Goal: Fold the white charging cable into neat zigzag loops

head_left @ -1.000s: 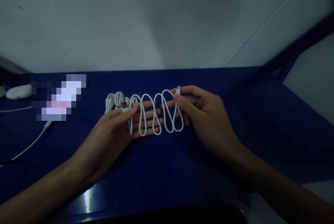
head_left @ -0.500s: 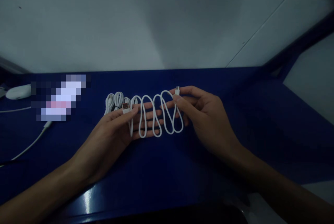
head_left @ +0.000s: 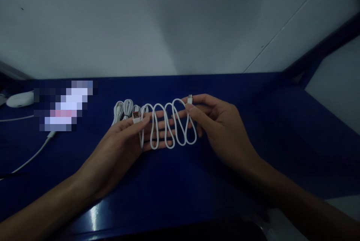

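Observation:
A white USB cable (head_left: 184, 141) lies in several zigzag loops across the fingers of my left hand (head_left: 123, 136). The thumb of that hand presses the cable near its larger USB plug (head_left: 136, 116) against the fingers, which are stretched out under the loops. My right hand (head_left: 216, 121) pinches the other end between thumb and forefinger, just below the small plug (head_left: 190, 99), which points up. Behind my left hand sit several bundled white cables (head_left: 128, 108), partly hidden by it.
Everything rests on a blue table (head_left: 174, 188) against a pale wall (head_left: 112, 27). To the left lies a blurred-out lit device (head_left: 71, 102) with a white cord (head_left: 35, 156) plugged into it. A white rounded object (head_left: 20, 99) is at the far left.
My right hand has shifted slightly to the left with the small plug, drawing the loops a little closer together. My left hand has hardly moved.

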The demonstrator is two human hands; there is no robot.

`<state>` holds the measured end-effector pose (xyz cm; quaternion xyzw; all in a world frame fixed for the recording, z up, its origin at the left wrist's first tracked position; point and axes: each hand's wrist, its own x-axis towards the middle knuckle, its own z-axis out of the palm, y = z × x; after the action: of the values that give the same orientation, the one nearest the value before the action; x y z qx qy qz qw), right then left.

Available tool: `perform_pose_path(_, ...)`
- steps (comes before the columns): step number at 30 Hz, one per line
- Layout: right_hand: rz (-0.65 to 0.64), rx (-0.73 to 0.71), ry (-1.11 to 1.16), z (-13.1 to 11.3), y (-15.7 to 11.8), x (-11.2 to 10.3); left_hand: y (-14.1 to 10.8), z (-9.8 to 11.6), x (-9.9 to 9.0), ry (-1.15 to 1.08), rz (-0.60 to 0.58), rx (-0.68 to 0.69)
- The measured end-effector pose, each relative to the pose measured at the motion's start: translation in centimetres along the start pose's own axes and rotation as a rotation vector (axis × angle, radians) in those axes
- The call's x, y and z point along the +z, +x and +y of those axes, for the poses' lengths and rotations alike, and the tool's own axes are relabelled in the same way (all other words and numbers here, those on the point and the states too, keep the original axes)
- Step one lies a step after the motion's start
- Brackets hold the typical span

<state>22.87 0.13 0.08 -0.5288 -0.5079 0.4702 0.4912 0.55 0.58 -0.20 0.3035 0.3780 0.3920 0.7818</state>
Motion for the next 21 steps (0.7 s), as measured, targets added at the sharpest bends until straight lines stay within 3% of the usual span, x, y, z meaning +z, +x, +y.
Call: perform_pose_path(21,-0.020,0.019,0.008,-0.46,-0.14,0.09,-0.06,0.10,0.16,0.028,0.017,-0.008)
